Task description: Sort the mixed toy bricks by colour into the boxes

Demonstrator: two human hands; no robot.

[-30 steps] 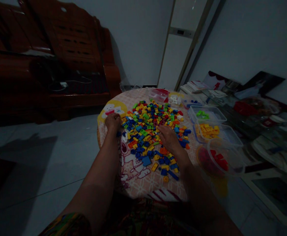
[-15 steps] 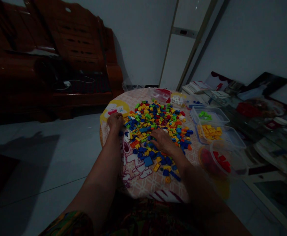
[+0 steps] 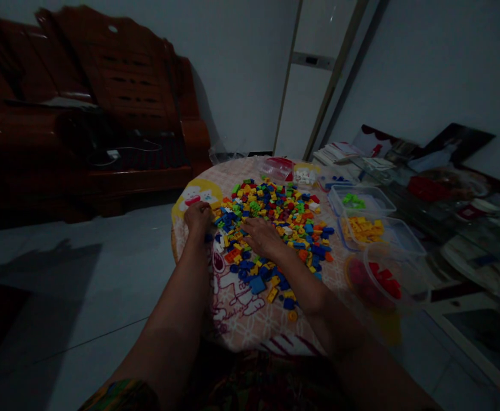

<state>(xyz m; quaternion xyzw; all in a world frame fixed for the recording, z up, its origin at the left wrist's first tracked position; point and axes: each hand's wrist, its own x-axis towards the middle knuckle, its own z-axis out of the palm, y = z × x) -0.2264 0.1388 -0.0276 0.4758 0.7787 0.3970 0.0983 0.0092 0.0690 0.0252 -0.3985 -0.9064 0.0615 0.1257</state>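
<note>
Brick pile (image 3: 284, 200) spread on tabletop (image 3: 241, 332). Right hand (image 3: 262, 235) over pile's left-centre, fingers down at the bricks; can't tell if grasping. Left hand (image 3: 197, 217) curled beside pile's left edge, contents hidden. Boxed yellow bricks (image 3: 365, 229) and red bricks (image 3: 384, 279) right of pile.

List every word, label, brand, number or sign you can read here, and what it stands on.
No text reads clearly.
Purple script on the tablecloth: too blurred.
Panel on the tall white unit: no legible digits.
Stacked papers: any print is too small.
Bricks: no legible markings.
</note>
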